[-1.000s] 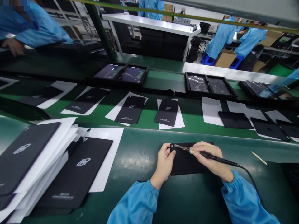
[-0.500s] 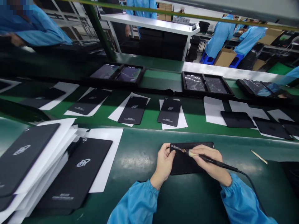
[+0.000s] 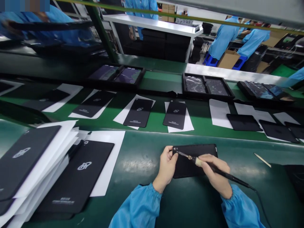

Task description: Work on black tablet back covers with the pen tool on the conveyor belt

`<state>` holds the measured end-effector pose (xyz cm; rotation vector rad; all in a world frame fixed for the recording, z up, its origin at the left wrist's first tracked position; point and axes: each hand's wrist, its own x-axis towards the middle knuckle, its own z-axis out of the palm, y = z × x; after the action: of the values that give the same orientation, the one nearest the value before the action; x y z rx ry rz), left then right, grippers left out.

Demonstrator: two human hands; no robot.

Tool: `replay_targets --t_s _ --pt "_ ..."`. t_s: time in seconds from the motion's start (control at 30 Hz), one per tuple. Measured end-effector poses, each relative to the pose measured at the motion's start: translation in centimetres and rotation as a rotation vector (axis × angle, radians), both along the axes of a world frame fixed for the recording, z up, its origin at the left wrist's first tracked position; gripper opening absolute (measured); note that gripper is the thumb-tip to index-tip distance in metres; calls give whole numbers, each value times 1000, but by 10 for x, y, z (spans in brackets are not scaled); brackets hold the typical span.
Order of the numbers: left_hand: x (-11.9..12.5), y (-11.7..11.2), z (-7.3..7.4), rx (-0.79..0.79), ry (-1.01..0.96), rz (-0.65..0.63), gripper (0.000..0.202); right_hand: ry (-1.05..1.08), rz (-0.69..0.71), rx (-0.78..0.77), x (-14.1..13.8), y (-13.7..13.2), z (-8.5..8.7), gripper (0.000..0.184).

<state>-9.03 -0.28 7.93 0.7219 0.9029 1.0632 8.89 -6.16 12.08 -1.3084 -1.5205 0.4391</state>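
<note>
My left hand grips the left end of a black tablet back cover, which lies on the green bench top. The thumb presses on its face and the fingers curl round the edge. In my right hand is a soldering iron, held like a pen, its cable trailing to the lower right. The iron's tip points at the cover's upper left corner, close to my left thumb; whether it touches cannot be told. Small pale details show at that corner.
At left stand stacked black covers with white paper sheets between. Further covers lie on paper along the green belt, with black trays of tablets beyond. A thin wooden stick lies at right. Co-workers in blue are behind.
My right hand and the soldering iron have shifted slightly down and right, uncovering more of the corner. Covers on the belt have slid a little right, trays slightly left. A co-worker at left has lifted a dark object.
</note>
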Motion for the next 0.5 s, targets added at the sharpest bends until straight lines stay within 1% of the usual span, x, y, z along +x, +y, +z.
replay_targets --t_s 0.07,0.13,0.27,0.5 --pt "0 0 0 -3 8 2 23 5 -59 28 -3 -4 -5 12" --pt "0 0 1 -1 14 -1 22 16 -82 48 -6 -5 -9 13" --pt "1 -1 1 3 13 -3 21 30 -71 79 -9 -3 -13 15" --pt "0 -1 2 4 -1 -2 22 11 -63 73 -13 -1 -16 15"
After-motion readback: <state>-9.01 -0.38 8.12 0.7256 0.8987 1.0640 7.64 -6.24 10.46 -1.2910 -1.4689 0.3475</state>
